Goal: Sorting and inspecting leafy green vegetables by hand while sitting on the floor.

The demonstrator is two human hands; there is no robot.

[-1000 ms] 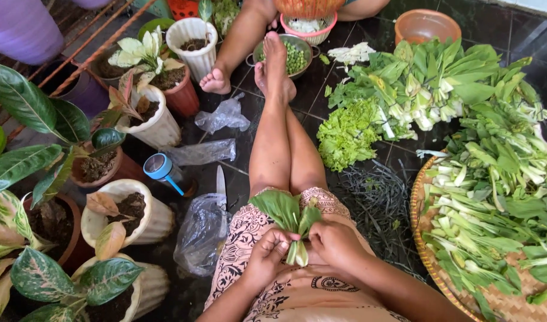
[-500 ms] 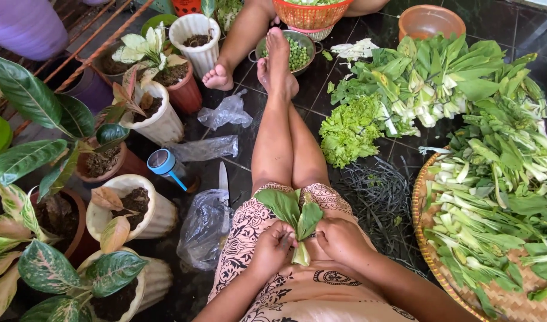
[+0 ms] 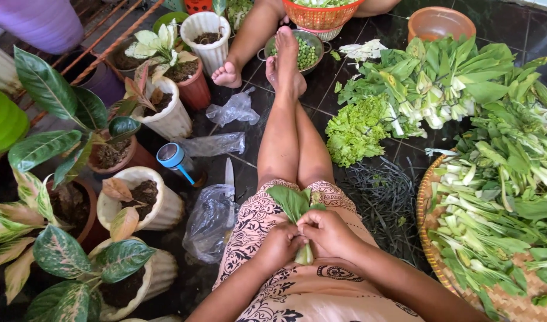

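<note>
I sit on a dark tiled floor with my legs stretched out. Over my lap, my left hand (image 3: 280, 245) and my right hand (image 3: 327, 231) both grip the pale stem of a small bunch of leafy greens (image 3: 294, 204). Its dark green leaves fan out toward my knees. The fingers of both hands pinch close together around the stem base (image 3: 304, 255).
A woven tray (image 3: 431, 250) of cut greens lies at right, with a heap of leafy vegetables (image 3: 440, 83) beyond. A knife (image 3: 229, 179), plastic bags (image 3: 211, 220) and a blue-capped bottle (image 3: 173, 158) lie left of my legs. Potted plants (image 3: 76, 197) line the left. Another person's foot (image 3: 227, 74) is ahead.
The bunch of greens stays in my lap. My hands have shifted slightly on the stem, fingers working closer together. The view has tilted a little.
</note>
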